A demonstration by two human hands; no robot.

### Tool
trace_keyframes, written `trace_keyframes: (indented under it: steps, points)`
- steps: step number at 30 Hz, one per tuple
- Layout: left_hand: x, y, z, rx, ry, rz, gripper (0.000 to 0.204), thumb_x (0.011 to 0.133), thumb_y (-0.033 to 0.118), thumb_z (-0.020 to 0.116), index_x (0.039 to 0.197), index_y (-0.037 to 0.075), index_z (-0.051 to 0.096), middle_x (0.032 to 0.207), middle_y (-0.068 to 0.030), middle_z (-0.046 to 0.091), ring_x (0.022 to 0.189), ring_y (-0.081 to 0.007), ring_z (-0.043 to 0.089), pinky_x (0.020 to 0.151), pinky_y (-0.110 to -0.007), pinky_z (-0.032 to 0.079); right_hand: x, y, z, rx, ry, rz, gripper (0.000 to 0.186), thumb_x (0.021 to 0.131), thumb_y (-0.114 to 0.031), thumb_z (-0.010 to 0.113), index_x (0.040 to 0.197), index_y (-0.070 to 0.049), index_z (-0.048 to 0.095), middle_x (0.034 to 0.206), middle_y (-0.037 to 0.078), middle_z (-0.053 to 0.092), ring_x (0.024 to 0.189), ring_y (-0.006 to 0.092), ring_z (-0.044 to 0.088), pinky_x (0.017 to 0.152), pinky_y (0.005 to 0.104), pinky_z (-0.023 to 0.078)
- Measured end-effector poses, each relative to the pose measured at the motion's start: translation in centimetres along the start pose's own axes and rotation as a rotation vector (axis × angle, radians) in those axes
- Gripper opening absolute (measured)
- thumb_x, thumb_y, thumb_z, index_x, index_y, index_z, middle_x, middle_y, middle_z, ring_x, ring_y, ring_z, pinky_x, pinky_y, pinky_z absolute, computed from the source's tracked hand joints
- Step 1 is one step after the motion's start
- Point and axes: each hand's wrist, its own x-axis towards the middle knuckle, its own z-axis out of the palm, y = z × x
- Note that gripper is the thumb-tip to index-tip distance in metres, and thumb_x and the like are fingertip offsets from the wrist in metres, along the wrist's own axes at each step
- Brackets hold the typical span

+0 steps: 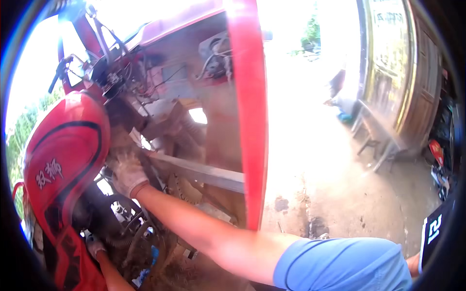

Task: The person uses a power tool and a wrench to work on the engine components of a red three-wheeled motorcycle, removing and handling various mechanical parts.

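My right hand (pixel 127 172), in a soiled pale glove, reaches across to the dark metal frame (pixel 124 138) beside the red fuel tank (pixel 68 131). Its fingers look spread over that metal, partly blurred. Low on the left, my left hand (pixel 95 246), also gloved, is in among dark engine parts (pixel 121 218) below the tank; its fingertips are hidden. Above are handlebars (pixel 60 72) and wiring (pixel 145 72). A pale metal crossbar (pixel 204 172) runs to the right of my right hand, inside the red cabin.
A red cabin post (pixel 250 111) stands right of my hands. Beyond it lie sunlit concrete (pixel 301 203), a metal stand (pixel 374 140), a wooden panel (pixel 422 82) and dark cluttered items (pixel 441 179) along the right edge.
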Motion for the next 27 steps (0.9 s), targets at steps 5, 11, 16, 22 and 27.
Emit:
trace_keyframes:
  steps: [5, 11, 16, 22, 27]
  points:
    - [4.2, -5.3, 0.9, 0.675, -0.152, 0.039, 0.046, 0.108, 0.018, 0.038, 0.148, 0.0, 0.05, 0.147, -0.0169, 0.058, 0.135, -0.0292, 0.055, 0.111, -0.036, 0.041, -0.6, -0.3, 0.1, -0.007, 0.067, 0.004, 0.068, 0.087, -0.021, 0.068, 0.152, -0.026, 0.049, 0.153, 0.02, 0.041, 0.147, 0.049, 0.032, 0.118, 0.058, 0.035]
    - [8.7, -12.2, 2.8, 1.131, -0.156, 0.216, 0.049, 0.105, 0.014, 0.038, 0.151, 0.001, 0.048, 0.156, -0.0174, 0.049, 0.144, -0.0309, 0.046, 0.121, -0.042, 0.032, -0.2, 0.5, 0.9, 0.033, 0.096, -0.072, 0.07, 0.085, -0.024, 0.072, 0.151, -0.026, 0.05, 0.155, 0.02, 0.04, 0.147, 0.0518, 0.03, 0.121, 0.06, 0.029]
    - [10.1, -14.8, 3.6, 1.104, -0.171, 0.229, 0.048, 0.105, 0.014, 0.037, 0.15, 0.001, 0.048, 0.155, -0.0198, 0.048, 0.143, -0.032, 0.047, 0.12, -0.043, 0.034, -0.6, -0.1, -0.4, -0.019, 0.093, -0.053, 0.072, 0.085, -0.026, 0.072, 0.153, -0.026, 0.048, 0.155, 0.021, 0.04, 0.147, 0.0518, 0.03, 0.123, 0.0615, 0.025]
    - [10.2, -14.1, 2.1, 1.019, -0.13, 0.387, 0.047, 0.106, 0.014, 0.035, 0.149, 0.001, 0.049, 0.151, -0.0233, 0.05, 0.139, -0.0333, 0.05, 0.116, -0.042, 0.039, -0.8, -0.5, -1.4, 0.157, -0.136, 0.042, 0.064, 0.086, -0.02, 0.065, 0.149, -0.017, 0.054, 0.159, 0.024, 0.038, 0.148, 0.0499, 0.031, 0.124, 0.0592, 0.022]
    - [7.8, -12.4, 1.3, 1.077, -0.252, 0.16, 0.046, 0.106, 0.017, 0.037, 0.15, 0.009, 0.051, 0.154, -0.0178, 0.05, 0.14, -0.031, 0.05, 0.118, -0.04, 0.038, -0.6, -0.1, -0.4, 0.058, 0.026, -0.022, 0.066, 0.084, -0.017, 0.065, 0.149, -0.015, 0.054, 0.16, 0.025, 0.037, 0.148, 0.0497, 0.03, 0.125, 0.0595, 0.019]
